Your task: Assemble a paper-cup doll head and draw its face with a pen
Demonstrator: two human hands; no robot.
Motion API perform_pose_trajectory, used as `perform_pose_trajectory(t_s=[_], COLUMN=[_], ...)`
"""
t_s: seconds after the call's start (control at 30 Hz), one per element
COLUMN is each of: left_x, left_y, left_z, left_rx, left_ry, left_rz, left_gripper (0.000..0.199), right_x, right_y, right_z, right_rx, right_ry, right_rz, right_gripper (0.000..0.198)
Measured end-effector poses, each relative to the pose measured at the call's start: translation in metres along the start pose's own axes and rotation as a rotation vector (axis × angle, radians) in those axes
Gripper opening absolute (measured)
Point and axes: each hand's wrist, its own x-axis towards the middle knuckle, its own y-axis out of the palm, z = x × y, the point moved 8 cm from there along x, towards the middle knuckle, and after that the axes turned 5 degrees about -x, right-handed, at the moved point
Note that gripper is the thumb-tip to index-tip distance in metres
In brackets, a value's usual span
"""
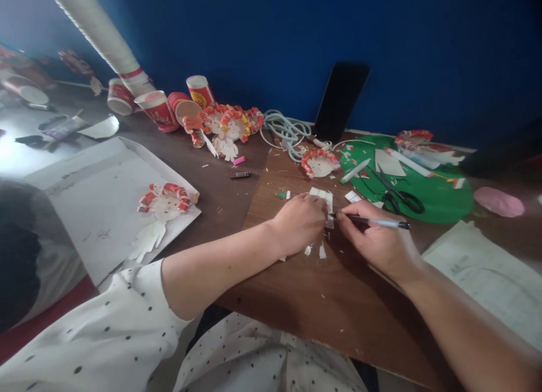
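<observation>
My right hand [379, 239] is closed around a pen [376, 221] with a clear barrel and dark cap end. The pen's tip points left, at a small piece of white paper [322, 196] on the brown table. Curled over the near part of that paper, my left hand [300, 221] presses it down; its fingertips are partly hidden. Small white paper scraps [322, 250] lie just below the hands. Another small white paper piece [352, 197] rests beyond my right hand, beside black-handled scissors [402, 199].
A green round sheet [449, 203] lies at right with a green marker [354, 170] by its edge. Red paper cups [158, 112], paper lion figures [319, 163], a pale cable [283, 126] and a leaning phone [342, 101] line the back. A white box lid [97, 211] sits left.
</observation>
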Motion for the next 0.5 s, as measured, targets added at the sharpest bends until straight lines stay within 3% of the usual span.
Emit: perform_pose_trajectory(t_s=[0.5], left_x=[-0.0009], left_y=[0.0004], left_z=[0.0002], left_rx=[0.017], left_ry=[0.014], left_rz=[-0.019], left_gripper=[0.022], right_x=[0.0000], right_y=[0.0013], right_z=[-0.0028], right_rx=[0.035], right_ry=[0.029], right_rz=[0.024], right_gripper=[0.009])
